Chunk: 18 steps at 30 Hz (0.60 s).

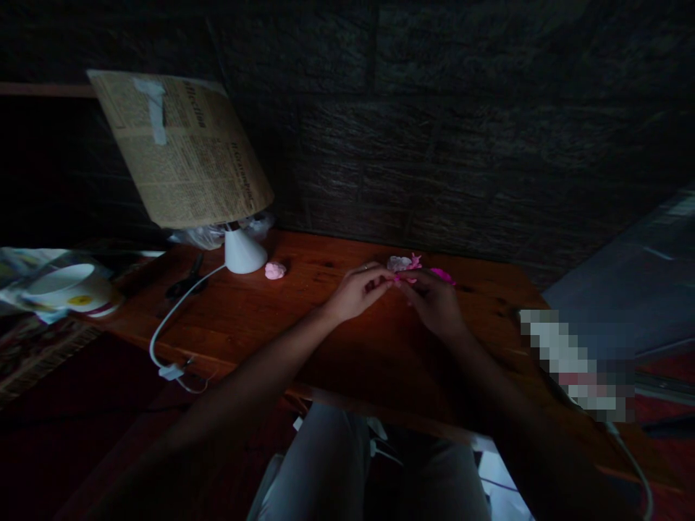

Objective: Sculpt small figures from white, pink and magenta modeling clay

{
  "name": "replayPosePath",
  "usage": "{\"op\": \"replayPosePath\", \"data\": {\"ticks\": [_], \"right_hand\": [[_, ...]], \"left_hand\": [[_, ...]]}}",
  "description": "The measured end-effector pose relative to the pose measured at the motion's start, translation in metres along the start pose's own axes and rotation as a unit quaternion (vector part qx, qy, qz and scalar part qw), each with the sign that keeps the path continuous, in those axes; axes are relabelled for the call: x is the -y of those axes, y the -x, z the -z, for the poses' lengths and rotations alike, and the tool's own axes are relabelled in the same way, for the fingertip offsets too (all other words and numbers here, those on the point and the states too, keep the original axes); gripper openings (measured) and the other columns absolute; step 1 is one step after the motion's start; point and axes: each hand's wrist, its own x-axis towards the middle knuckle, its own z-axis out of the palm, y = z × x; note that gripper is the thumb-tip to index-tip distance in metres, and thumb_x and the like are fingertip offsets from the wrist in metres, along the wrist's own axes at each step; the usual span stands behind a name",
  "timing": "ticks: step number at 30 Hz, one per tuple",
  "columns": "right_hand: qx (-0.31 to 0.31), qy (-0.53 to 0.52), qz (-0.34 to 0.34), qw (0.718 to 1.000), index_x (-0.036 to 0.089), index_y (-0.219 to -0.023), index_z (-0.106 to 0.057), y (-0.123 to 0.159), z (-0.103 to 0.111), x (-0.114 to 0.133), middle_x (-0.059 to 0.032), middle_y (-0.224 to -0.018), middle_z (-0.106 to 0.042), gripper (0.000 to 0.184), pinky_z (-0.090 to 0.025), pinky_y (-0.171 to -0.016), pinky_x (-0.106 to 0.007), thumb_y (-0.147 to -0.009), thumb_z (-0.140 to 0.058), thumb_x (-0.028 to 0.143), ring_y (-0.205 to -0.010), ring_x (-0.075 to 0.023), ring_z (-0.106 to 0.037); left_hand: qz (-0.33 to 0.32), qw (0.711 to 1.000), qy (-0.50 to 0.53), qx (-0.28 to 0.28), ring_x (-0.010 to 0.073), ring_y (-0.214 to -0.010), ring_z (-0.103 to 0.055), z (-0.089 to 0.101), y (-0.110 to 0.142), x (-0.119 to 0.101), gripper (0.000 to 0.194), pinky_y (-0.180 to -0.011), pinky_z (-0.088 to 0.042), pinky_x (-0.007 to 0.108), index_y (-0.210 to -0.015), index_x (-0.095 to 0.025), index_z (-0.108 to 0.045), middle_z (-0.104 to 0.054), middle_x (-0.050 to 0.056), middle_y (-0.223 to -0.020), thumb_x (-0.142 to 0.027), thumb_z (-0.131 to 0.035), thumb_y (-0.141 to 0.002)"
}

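Observation:
My left hand [365, 291] and my right hand [437, 300] meet over the wooden table, fingertips pinched together. Between them is a small bright pink piece [399, 277] that looks like modelling clay; its exact shape is too small and dark to make out. Just behind the fingers lie a whitish lump [398, 263] and a knobbly pink form [415, 260]. A magenta piece [443, 276] rests beyond my right hand, partly covered by it. Off to the left, near the lamp foot, sits a pale pink lump [275, 270].
A lamp [245, 250] with a newspaper-print shade stands at the back left, its white cord [163, 325] running over the front edge. Dark scissors [187, 282] lie beside it. A white bowl-like container [68, 286] is at far left. A blurred-out object [578, 365] occupies the right end.

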Motion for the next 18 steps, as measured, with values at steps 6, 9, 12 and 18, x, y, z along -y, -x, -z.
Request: {"op": "replayPosePath", "data": {"ticks": [6, 9, 12, 18], "right_hand": [[0.015, 0.060, 0.050, 0.997, 0.020, -0.098, -0.075, -0.0008, 0.0021, 0.0040, -0.0075, -0.091, -0.075, 0.027, -0.052, -0.055, -0.032, -0.090, -0.065, 0.044, -0.051, -0.0149, -0.062], [0.018, 0.071, 0.063, 0.995, 0.020, -0.099, -0.075, -0.0007, 0.0025, 0.0042, -0.0079, -0.093, -0.076, 0.027, -0.052, -0.055, -0.032, -0.091, -0.064, 0.043, -0.052, -0.0155, -0.063], [0.021, 0.077, 0.069, 0.994, 0.021, -0.100, -0.075, -0.0008, 0.0032, 0.0044, -0.0080, -0.094, -0.076, 0.026, -0.053, -0.057, -0.032, -0.091, -0.063, 0.043, -0.055, -0.0160, -0.064], [0.024, 0.076, 0.069, 0.994, 0.021, -0.100, -0.075, -0.0014, 0.0036, 0.0047, -0.0076, -0.096, -0.076, 0.026, -0.053, -0.059, -0.033, -0.091, -0.065, 0.043, -0.053, -0.0148, -0.063]], "left_hand": [[0.018, 0.999, -0.023, 0.032, 0.0138, -0.078, -0.060, 0.0026, -0.0001, -0.0010, 0.020, -0.074, -0.046, 0.026, -0.104, -0.018, -0.071, -0.069, 0.008, -0.097, -0.028, -0.054, -0.097], [0.039, 0.998, -0.018, 0.040, 0.0149, -0.078, -0.059, 0.0031, -0.0004, -0.0034, 0.020, -0.077, -0.046, 0.028, -0.104, -0.019, -0.071, -0.069, 0.008, -0.097, -0.028, -0.055, -0.096], [0.053, 0.998, -0.010, 0.039, 0.0148, -0.077, -0.058, 0.0034, -0.0006, -0.0046, 0.017, -0.077, -0.045, 0.028, -0.101, -0.020, -0.070, -0.069, 0.007, -0.094, -0.027, -0.056, -0.095], [0.070, 0.997, 0.018, 0.030, 0.0146, -0.074, -0.057, 0.0041, -0.0010, -0.0064, 0.013, -0.076, -0.044, 0.028, -0.094, -0.019, -0.070, -0.067, 0.006, -0.088, -0.026, -0.059, -0.092]]}}
